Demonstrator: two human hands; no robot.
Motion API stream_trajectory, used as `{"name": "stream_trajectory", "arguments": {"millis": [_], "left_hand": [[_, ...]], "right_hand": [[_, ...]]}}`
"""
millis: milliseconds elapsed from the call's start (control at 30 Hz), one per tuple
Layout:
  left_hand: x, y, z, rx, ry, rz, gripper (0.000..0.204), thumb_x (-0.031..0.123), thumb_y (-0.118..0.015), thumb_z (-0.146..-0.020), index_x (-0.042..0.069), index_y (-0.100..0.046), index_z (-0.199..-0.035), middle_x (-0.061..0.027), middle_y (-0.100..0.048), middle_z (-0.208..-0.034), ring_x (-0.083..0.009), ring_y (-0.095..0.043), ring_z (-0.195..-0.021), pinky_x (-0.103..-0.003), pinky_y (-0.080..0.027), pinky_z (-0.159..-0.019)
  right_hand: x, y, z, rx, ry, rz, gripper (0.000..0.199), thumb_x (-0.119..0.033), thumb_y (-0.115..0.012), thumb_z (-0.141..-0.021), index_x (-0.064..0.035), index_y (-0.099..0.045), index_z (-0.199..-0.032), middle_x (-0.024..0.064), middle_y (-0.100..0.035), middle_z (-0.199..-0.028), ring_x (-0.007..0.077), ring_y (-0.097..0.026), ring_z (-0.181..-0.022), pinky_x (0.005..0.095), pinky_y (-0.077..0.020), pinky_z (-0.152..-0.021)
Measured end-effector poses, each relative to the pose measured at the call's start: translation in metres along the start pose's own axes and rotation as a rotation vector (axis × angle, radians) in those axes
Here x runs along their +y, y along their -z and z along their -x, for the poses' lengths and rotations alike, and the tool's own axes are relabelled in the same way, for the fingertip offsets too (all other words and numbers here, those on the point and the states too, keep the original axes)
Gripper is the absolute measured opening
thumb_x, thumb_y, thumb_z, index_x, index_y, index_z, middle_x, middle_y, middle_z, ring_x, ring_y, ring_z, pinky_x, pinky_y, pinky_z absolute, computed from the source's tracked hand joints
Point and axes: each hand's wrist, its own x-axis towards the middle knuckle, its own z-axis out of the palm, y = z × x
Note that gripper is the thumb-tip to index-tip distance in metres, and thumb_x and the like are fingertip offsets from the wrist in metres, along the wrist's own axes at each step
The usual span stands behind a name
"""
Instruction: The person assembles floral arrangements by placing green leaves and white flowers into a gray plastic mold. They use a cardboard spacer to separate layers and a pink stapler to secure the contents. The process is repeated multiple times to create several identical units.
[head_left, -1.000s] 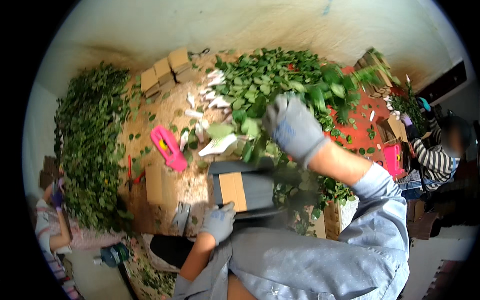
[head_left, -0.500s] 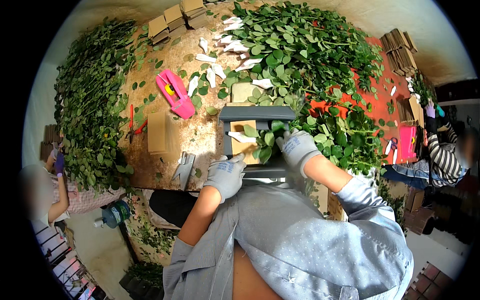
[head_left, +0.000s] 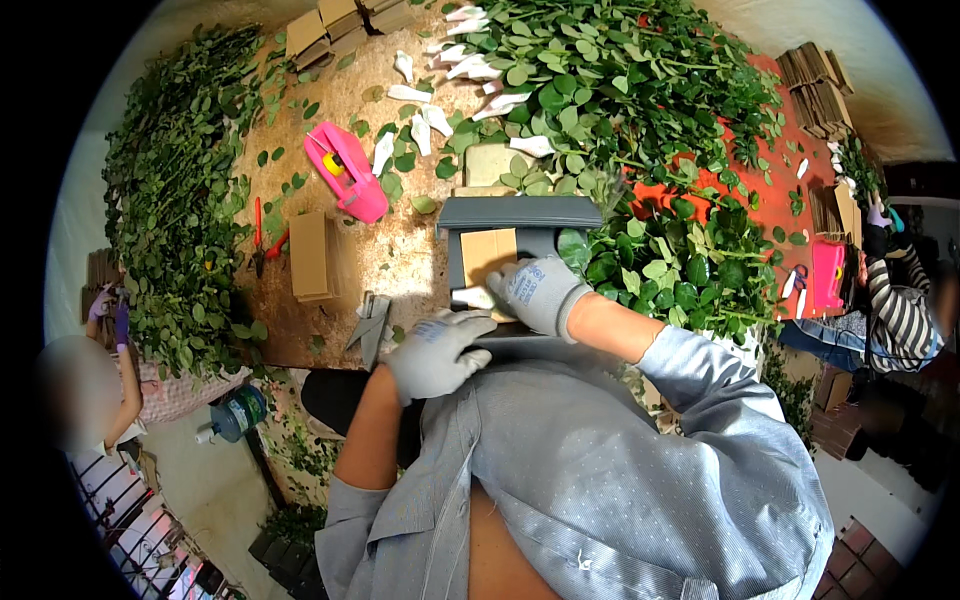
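On a dark grey tray-like stand [head_left: 475, 214] right before me lies a piece of brown cardboard [head_left: 480, 252]. A white-wrapped flower bud [head_left: 472, 297] rests on the cardboard's lower part. My right hand [head_left: 540, 294], in a grey glove, closes over the flower just behind the bud, hiding its stem and leaves. Left of the stand's near edge, my left hand [head_left: 436, 354], gloved alike, has its fingers stretched out and holds nothing. A grey metal tool [head_left: 371, 328] lies by the left hand.
A pink tape dispenser [head_left: 346, 172], red-handled cutters [head_left: 266, 245] and a cardboard stack [head_left: 312, 257] lie to the left. More white-wrapped buds [head_left: 435, 119] and heaps of leafy stems [head_left: 610, 90] cover the table's far side. Other people [head_left: 890, 290] work at both sides.
My right hand has moved left from the leaves onto the flower behind its bud. My left hand has drawn back slightly from the stand, its fingers spreading.
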Motion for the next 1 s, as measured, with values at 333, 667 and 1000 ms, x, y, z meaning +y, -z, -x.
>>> {"name": "stream_trajectory", "arguments": {"millis": [333, 667, 1000], "left_hand": [[-0.031, 0.019, -0.028, -0.014, 0.215, -0.014, 0.025, 0.022, -0.067, -0.087, 0.005, -0.073, -0.104, -0.0171, -0.070, -0.102, -0.0359, -0.067, -0.095, -0.043, -0.052, -0.084], [-0.048, 0.021, -0.019, 0.088, 0.073, -0.203, 0.012, 0.021, -0.063, -0.086, 0.009, -0.064, -0.084, -0.0150, -0.062, -0.086, -0.0364, -0.063, -0.087, -0.047, -0.049, -0.076], [0.000, 0.045, 0.027, 0.225, 0.156, -0.406, 0.030, 0.026, -0.069, -0.083, 0.009, -0.069, -0.108, -0.0109, -0.066, -0.100, -0.0330, -0.062, -0.097, -0.048, -0.044, -0.093]], "right_hand": [[0.008, -0.008, -0.006, -0.197, 0.061, -0.180, 0.033, -0.010, -0.055, -0.091, -0.0054, -0.060, -0.123, 0.0181, -0.068, -0.107, 0.0367, -0.068, -0.098, 0.0455, -0.0541, -0.081], [0.003, 0.003, -0.008, -0.245, -0.010, -0.257, 0.038, -0.005, -0.052, -0.092, -0.0022, -0.051, -0.130, 0.0224, -0.068, -0.110, 0.0407, -0.068, -0.100, 0.0468, -0.0548, -0.081], [0.000, -0.011, -0.011, -0.254, 0.077, -0.053, 0.034, -0.011, -0.052, -0.094, -0.0071, -0.057, -0.128, 0.0170, -0.070, -0.102, 0.0362, -0.071, -0.093, 0.0456, -0.0551, -0.074]]}}
